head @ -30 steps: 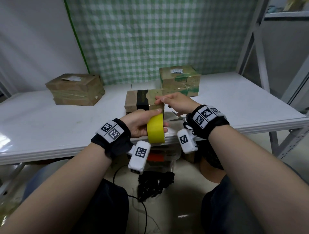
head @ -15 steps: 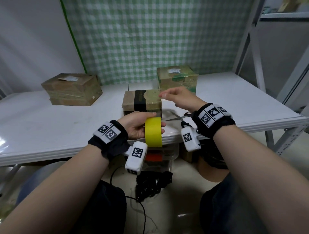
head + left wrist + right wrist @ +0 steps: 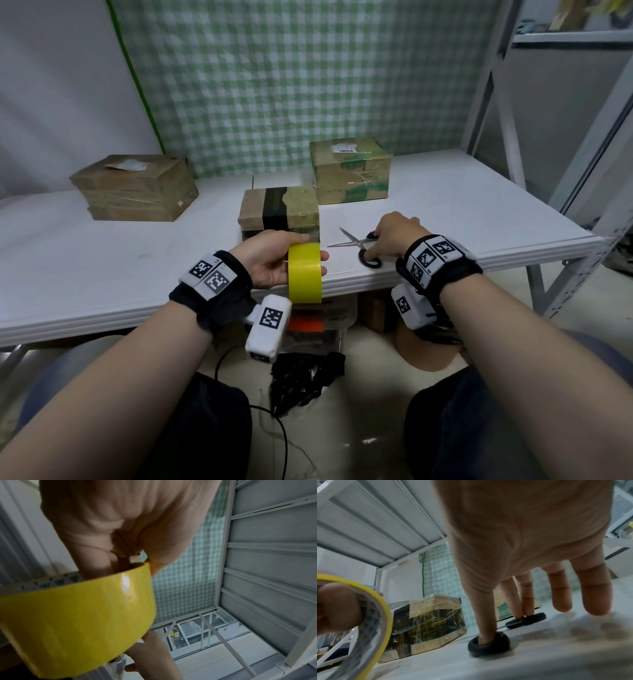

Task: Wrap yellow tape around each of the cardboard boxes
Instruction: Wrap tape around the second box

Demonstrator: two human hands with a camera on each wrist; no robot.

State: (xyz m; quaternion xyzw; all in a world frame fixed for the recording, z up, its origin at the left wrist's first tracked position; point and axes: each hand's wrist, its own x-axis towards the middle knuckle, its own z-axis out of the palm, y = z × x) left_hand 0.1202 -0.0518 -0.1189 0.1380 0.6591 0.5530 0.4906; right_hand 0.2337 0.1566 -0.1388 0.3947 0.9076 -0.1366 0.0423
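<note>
Head view: left hand grips the yellow tape roll, fingers through the core and thumb over the outer face (left wrist view confirms: fingers inside the printed core, roll on edge). Roll is held at the near edge of the white table, just in front of the middle cardboard box.

Right hand is on the scissors, to the right of the middle box. In the right wrist view the thumb sits in one black handle ring and two fingers go into the other, so it's grasping the scissors; the remaining two fingers hang straight above the tabletop. Scissors lie flat on the table, blades apart, tips pointing left toward the middle box.

Middle box carries a black band and glossy clear film over the top and front face. No yellow tape visible on it from these angles.

Second box (green print, white label on top) sits behind and right of the middle box, nearly touching its back corner. Third box sits well left of the middle box, near the green checked backdrop.
</note>
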